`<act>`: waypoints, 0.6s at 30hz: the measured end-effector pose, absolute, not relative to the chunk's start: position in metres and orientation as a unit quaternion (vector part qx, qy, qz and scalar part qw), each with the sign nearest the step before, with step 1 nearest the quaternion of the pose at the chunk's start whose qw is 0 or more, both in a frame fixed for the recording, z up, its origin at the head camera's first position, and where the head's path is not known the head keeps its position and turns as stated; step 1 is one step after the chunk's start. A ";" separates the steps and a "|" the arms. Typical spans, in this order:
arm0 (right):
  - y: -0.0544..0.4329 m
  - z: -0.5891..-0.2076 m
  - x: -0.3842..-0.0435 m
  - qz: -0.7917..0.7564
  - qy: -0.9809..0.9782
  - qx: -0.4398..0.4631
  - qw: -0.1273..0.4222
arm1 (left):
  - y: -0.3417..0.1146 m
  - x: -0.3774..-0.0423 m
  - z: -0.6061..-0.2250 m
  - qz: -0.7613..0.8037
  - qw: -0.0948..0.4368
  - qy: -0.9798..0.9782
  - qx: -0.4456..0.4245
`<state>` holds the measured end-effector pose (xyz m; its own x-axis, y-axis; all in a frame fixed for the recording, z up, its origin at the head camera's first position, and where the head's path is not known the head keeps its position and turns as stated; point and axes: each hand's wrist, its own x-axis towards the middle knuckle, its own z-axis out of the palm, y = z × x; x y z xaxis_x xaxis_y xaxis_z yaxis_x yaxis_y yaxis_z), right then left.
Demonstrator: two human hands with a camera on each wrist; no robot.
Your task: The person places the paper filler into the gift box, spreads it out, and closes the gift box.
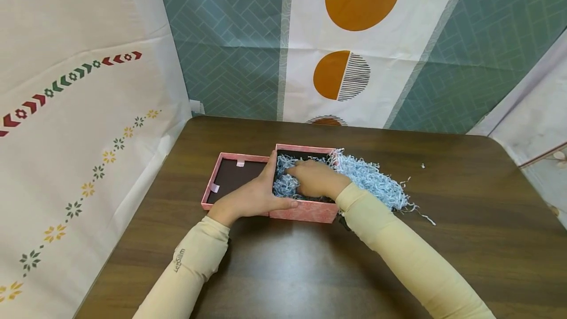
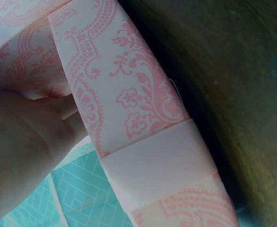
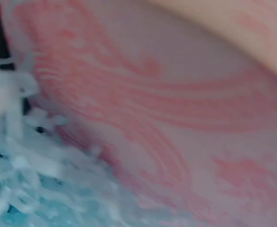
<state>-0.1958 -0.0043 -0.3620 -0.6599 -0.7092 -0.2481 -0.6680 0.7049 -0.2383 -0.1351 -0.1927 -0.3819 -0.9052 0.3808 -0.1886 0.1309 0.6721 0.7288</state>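
A pink patterned box with a dark inside sits on the table, blue shredded paper in it. My left hand grips its left end, thumb over the front wall, index finger along the left side. My right hand reaches in over the front right corner, fingers down among the shreds. The paper hides its fingertips, so I cannot tell whether they hold any. Left of the box, its lid lies inside up under my left wrist; the left wrist view shows the lid's patterned side and a white tab.
A loose heap of pale blue shredded paper lies against the box's right side, strands trailing right. One small scrap sits farther right on the brown wooden table. Patterned cloths hang behind the table and at its sides.
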 end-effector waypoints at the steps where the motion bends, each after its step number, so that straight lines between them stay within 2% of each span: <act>1: -0.003 -0.359 -0.196 -0.067 0.911 -0.372 0.163 | -0.192 -0.135 -0.382 0.380 0.165 0.899 0.143; 7: 0.017 -0.327 -0.196 -0.172 0.894 -0.376 0.174 | -0.193 -0.137 -0.382 0.381 0.172 0.898 0.139; 11: 0.041 -0.303 -0.190 -0.252 0.888 -0.367 0.113 | -0.192 -0.137 -0.382 0.386 0.167 0.896 0.142; 15: 0.076 -0.296 -0.187 -0.307 0.892 -0.329 0.045 | -0.191 -0.137 -0.382 0.384 0.162 0.898 0.144; 18: 0.107 -0.304 -0.189 -0.325 0.902 -0.282 0.038 | -0.191 -0.135 -0.381 0.378 0.164 0.901 0.135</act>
<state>-0.1886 0.1070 -0.3037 -0.8384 -0.5329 0.1140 -0.4830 0.6297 -0.6084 -0.1355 -0.1912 -0.3812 -0.9095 0.3677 -0.1941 0.1188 0.6773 0.7260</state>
